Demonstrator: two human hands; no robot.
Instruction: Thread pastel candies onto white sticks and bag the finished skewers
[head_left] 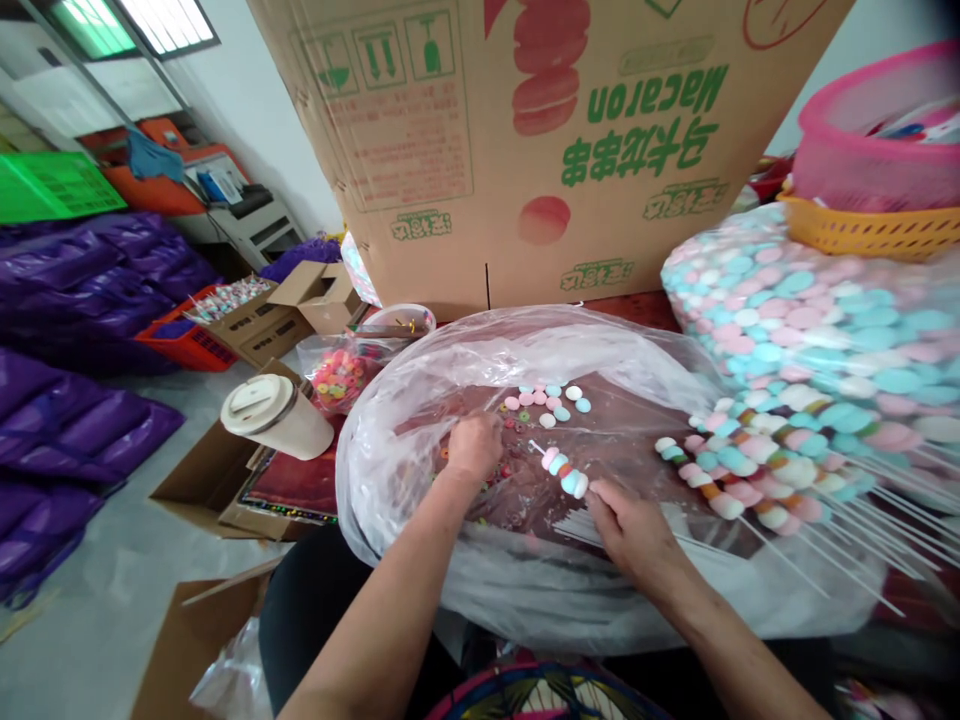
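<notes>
My right hand (628, 525) is closed around a marshmallow skewer (564, 474). Pink, blue and white pieces are threaded near its tip with a reddish one among them, and the bare tip points up and left. My left hand (474, 447) is curled over small colourful ring candies (495, 480) on the plastic-lined work surface; what its fingertips hold is hidden. Just beyond lie loose marshmallows (551, 398) in pink, blue and white. White sticks (581, 528) lie beside my right hand. Finished-looking marshmallow skewers (772, 450) are piled to the right.
Clear plastic sheeting (390, 400) rims the work surface. Behind it stands a large cardboard box (480, 200). A big bag of marshmallows (825, 300) sits at right under a pink basket (862, 150). At left are a lidded cup (277, 415) and a bag of ring candies (341, 378).
</notes>
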